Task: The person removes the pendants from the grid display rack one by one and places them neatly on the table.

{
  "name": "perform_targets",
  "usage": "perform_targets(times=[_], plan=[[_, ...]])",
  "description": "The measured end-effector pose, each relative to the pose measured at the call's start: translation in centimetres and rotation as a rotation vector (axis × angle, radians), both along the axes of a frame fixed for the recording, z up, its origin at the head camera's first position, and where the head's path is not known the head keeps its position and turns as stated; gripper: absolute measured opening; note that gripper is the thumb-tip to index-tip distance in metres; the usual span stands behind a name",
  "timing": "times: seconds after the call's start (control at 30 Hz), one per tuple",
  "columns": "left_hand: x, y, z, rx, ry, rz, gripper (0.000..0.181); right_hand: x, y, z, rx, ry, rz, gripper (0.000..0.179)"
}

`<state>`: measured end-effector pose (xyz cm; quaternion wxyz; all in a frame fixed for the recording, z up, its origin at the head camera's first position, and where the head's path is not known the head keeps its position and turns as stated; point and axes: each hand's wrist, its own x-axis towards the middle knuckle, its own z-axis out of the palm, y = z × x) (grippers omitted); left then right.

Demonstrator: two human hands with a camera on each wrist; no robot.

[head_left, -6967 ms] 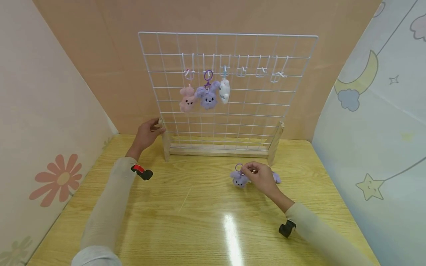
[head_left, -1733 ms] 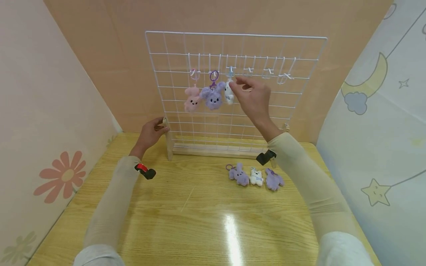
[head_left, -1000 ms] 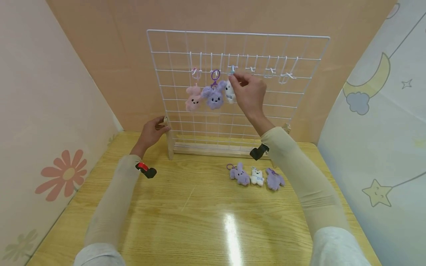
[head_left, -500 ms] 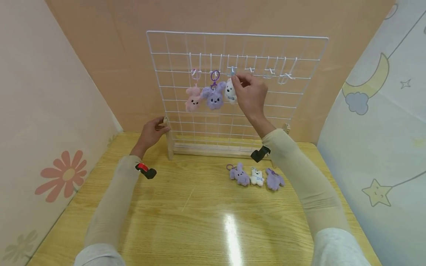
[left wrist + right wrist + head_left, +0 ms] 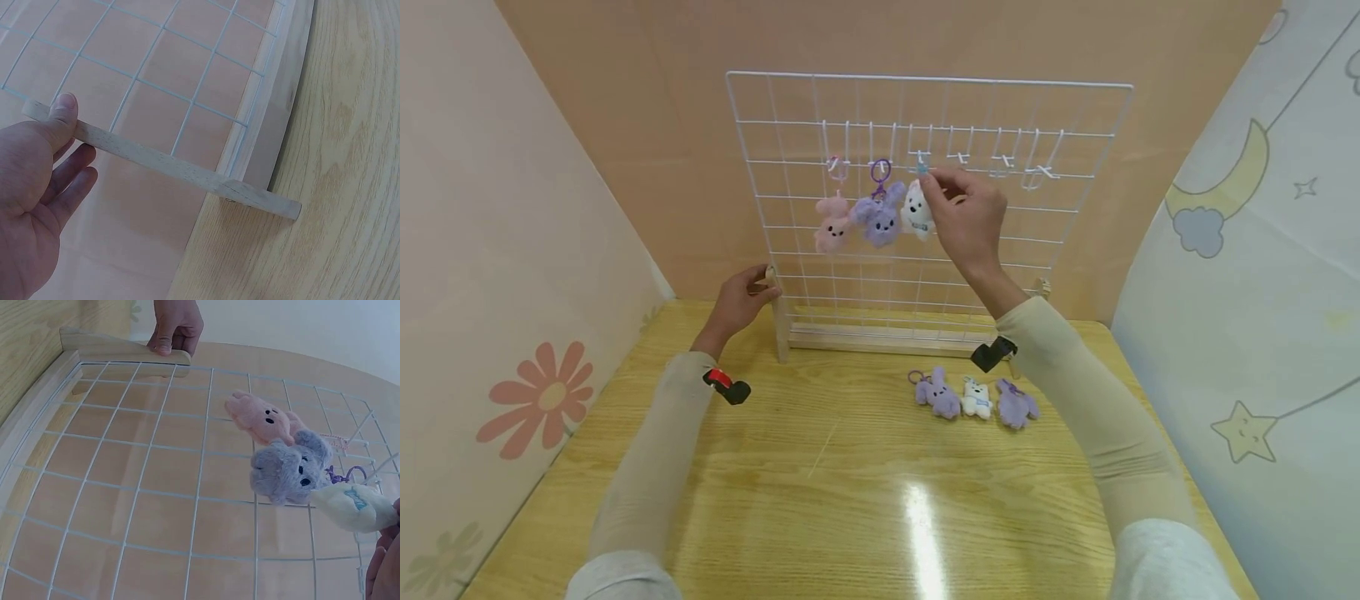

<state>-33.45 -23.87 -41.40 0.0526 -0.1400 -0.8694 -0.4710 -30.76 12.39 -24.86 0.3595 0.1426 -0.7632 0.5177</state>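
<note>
My right hand, raised at the wire grid rack, pinches a white plush keychain near its top with thumb and index finger. The keychain's light-blue loop hangs on a white hook, and the plush faces forward. Left of it hang a purple bunny keychain with a purple ring and a pink plush keychain. My left hand grips the top of the rack's left wooden post, thumb on the near side. The right wrist view shows the white plush from its side, the fingers partly cut off.
On the table in front of the rack lie a purple bunny keychain, a white plush keychain and another purple plush keychain. More white hooks line the rack's right half. Printed walls stand on both sides.
My right hand has risen from the plush keychains on the table to the hanging white one. That plush has turned from sideways to facing forward. My left hand stays on the post.
</note>
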Motion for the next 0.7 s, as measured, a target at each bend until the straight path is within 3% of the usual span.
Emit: perform_targets(times=[0.3,0.5,0.7], plan=[[0.0,-0.1,-0.1,-0.011,0.011,-0.006,0.062,1.7,0.4,0.0,0.028,0.048,0.047,0.019],[-0.2,-0.2,-0.2,-0.015,0.014,-0.003,0.063,3.2,0.7,-0.3,0.042,0.008,0.085,0.022],[0.0,-0.1,0.0,-0.012,0.016,0.001,0.062,4.5,1.1,-1.5,0.065,0.005,0.133,0.019]])
